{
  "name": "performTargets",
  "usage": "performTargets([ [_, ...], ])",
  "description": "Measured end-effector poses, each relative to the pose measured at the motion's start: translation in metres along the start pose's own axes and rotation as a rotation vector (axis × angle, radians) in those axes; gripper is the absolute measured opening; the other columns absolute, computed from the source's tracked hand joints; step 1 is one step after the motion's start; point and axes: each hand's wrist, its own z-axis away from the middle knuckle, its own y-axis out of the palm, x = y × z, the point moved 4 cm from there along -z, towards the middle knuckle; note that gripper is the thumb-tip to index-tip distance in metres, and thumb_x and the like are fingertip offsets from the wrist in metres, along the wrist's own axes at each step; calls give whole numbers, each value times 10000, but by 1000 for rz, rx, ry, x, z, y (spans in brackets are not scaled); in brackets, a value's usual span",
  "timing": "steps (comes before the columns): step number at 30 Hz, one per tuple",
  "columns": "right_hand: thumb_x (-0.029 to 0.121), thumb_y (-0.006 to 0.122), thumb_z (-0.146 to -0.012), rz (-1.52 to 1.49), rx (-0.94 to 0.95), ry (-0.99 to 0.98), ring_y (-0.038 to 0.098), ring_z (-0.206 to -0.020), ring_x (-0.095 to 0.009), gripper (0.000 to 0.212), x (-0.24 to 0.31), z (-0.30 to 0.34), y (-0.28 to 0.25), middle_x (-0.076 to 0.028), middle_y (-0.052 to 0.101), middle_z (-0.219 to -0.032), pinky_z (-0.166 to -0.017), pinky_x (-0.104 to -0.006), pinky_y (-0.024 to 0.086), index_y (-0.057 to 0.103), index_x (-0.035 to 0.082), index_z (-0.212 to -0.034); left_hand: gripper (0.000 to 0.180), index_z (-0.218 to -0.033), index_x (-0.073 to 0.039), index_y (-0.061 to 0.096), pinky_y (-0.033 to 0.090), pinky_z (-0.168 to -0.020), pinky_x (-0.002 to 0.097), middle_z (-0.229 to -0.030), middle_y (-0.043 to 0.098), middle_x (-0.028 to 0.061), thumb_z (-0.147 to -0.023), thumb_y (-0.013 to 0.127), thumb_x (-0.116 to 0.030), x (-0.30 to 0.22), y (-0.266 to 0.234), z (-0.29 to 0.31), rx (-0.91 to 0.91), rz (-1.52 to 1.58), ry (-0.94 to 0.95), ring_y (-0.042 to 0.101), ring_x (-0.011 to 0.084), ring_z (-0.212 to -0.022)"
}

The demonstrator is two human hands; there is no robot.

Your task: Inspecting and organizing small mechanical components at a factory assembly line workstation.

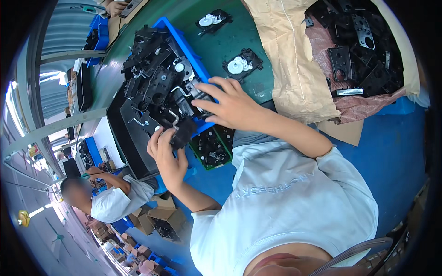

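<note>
A blue bin (185, 44) is heaped with black plastic parts (152, 80), some carrying white gears and bent metal rods. At the heap's near left, my left hand (167, 161) has its fingers and thumb around a black plastic part (185, 132), whose exact shape is hard to make out. My right hand (234, 105) comes over the bin's right side with its fingers stretched and apart. Its fingertips rest on or just above a black and grey part (200, 93) in the heap.
Two black plates with white gears (237, 66) lie on the green table (193, 10). A paper-lined sack (294, 60) of black parts stands at right. Beside the bin is a black tray (133, 122); below it sits a green crate (209, 162). Another person (115, 202) works at left.
</note>
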Motion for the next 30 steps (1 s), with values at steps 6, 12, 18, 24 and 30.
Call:
performTargets([
  [6,285,717,-808,-17,-36,-4,394,-1232,-322,461,-8,-5,6,-104,429,-1407,-986,-462,310,585,138,-1225,558,-1184,-63,582,285,-1069,464,-1110,609,109,-638,640,34,4,-2,-1,215,-54,29,501,299,-1125],
  [12,202,677,-830,-121,-38,68,405,-1241,-317,406,-10,-2,-4,-111,441,-1409,-1025,-460,297,599,113,-1218,556,-1201,-24,566,288,-1061,455,-1127,593,140,-657,677,13,0,9,-12,311,-184,85,499,308,-1121],
  [18,140,624,-861,-268,-161,144,440,-1207,-296,320,-25,9,-11,-120,489,-1358,-1022,-422,340,620,80,-1175,581,-1230,8,530,295,-1060,461,-1116,592,141,-668,677,17,-10,19,-10,220,-212,100,508,312,-1104],
  [24,167,641,-865,-568,-174,225,492,-1090,-254,278,-39,25,-8,-113,505,-1298,-941,-353,395,622,104,-1135,582,-1255,-10,517,307,-1069,461,-1105,581,129,-699,688,-13,-9,24,-11,209,-285,135,519,296,-1076],
  [30,152,636,-873,-522,-190,229,532,-1012,-224,315,-28,33,-3,-112,497,-1280,-899,-324,435,598,75,-1176,541,-1242,-14,524,395,-989,433,-1097,595,132,-725,683,-25,-10,21,-10,187,-336,175,542,306,-1041],
])
